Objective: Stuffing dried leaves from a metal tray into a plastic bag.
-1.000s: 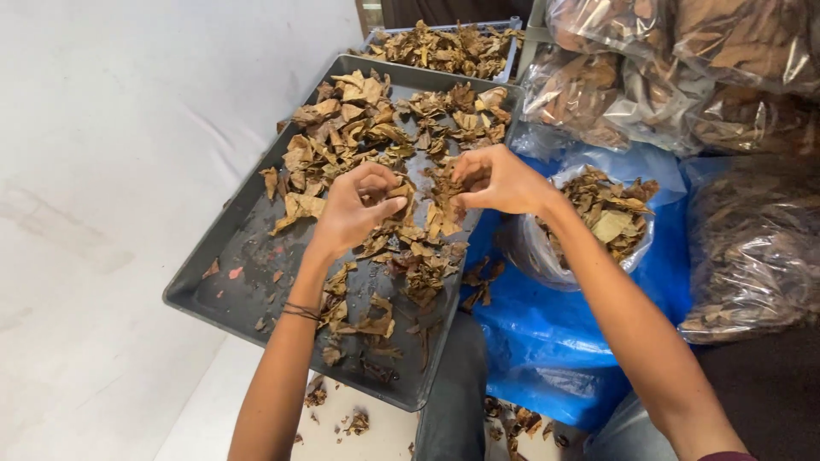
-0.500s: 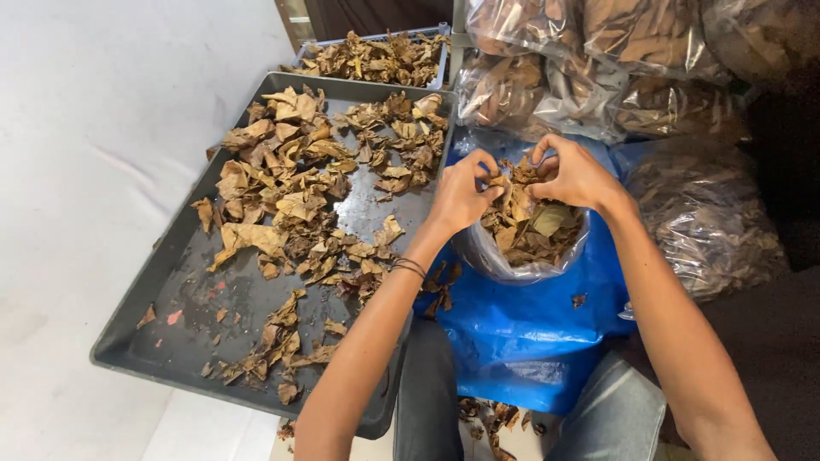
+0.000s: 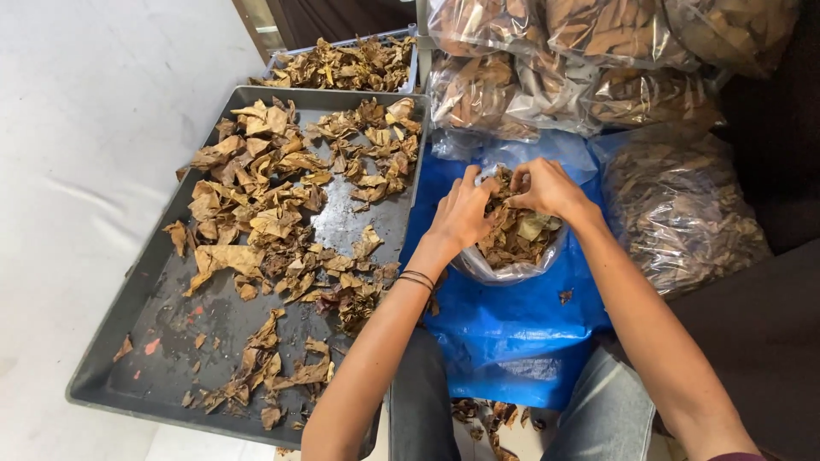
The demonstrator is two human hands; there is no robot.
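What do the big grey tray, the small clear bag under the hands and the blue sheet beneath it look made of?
Grey rectangular tray: likely moulded plastic, though coated metal is possible; smooth, with a wet-looking sheen on the bare floor.
Small clear bag: thin plastic film; see-through, crinkled, glossy; the dry brown leaf pieces inside show through.
Blue sheet: probably plastic film or tarpaulin; shiny and creased.

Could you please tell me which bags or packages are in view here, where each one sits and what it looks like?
Open clear bag: centre, on the blue sheet, holding dry brown leaves; left hand and right hand are in its mouth.
Stacked clear bags: top right, bulging, filled with brown leaves.
Side clear bag: right of the hands, full of darker leaf pieces.
No labels, signs or screens show.
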